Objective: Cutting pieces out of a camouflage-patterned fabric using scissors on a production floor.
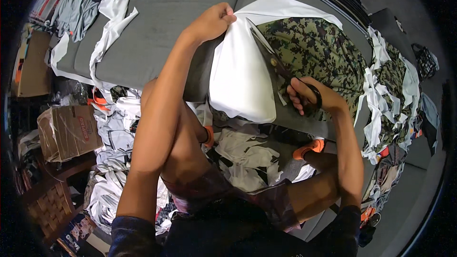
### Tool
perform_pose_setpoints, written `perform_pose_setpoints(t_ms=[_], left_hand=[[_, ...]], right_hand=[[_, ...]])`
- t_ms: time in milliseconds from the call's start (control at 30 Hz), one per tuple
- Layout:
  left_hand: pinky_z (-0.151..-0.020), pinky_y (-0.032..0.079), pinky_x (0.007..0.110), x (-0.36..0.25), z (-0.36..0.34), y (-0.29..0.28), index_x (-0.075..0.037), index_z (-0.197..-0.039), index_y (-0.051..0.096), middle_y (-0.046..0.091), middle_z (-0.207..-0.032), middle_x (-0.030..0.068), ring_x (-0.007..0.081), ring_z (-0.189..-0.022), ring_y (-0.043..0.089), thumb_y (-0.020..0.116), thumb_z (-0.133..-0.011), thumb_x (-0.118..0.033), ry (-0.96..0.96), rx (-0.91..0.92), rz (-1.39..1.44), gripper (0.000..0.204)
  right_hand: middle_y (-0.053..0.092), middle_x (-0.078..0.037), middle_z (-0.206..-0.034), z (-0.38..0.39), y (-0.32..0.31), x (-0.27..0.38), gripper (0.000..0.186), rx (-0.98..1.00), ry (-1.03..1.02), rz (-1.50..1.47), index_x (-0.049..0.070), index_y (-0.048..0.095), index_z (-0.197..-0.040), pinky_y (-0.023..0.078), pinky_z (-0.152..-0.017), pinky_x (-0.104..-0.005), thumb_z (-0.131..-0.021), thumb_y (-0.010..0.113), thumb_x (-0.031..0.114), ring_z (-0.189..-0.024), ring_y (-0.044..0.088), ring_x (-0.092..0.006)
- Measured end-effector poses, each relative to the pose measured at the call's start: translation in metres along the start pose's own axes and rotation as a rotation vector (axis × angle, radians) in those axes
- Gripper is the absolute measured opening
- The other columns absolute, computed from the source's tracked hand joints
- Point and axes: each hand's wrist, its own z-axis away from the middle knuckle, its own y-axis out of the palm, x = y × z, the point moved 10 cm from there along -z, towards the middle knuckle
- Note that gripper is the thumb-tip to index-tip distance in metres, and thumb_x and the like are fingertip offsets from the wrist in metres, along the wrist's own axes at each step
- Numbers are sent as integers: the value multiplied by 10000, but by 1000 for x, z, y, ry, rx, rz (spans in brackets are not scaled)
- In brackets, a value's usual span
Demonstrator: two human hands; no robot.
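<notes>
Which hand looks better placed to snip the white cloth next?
Probably the right hand: it holds the scissors, which reach the white cloth, while the left hand pinches that cloth.

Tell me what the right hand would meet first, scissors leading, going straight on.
Probably the white cloth near the left hand: the scissors in the right hand point toward it, though depth is unclear.

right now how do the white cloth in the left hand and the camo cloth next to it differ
The white cloth is plain; the camo cloth is patterned in greens and black.
The white cloth is pinched in the left hand; the camo cloth lies spread out.
Both are fabric.
</notes>
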Motion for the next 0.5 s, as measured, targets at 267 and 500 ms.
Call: perform_pose_setpoints(t_ms=[267,500], left_hand=[[-618,364,213,-9,1,2,-51,-844,589,523,-730,-14,92,-654,428,553,-897,-100,52,86,140,81],[-617,371,223,-30,15,-2,-46,-861,603,521,-723,-19,89,-644,418,556,-874,-56,188,114,66,49]], right_hand=[[486,-34,-620,-20,11,19,524,-2,-128,38,56,492,-697,395,-506,-248,-959,447,507,-514,467,-135],[483,-33,-617,-30,11,30,545,-69,-168,1,62,482,-689,391,-504,-247,-953,440,537,-514,464,-135]])
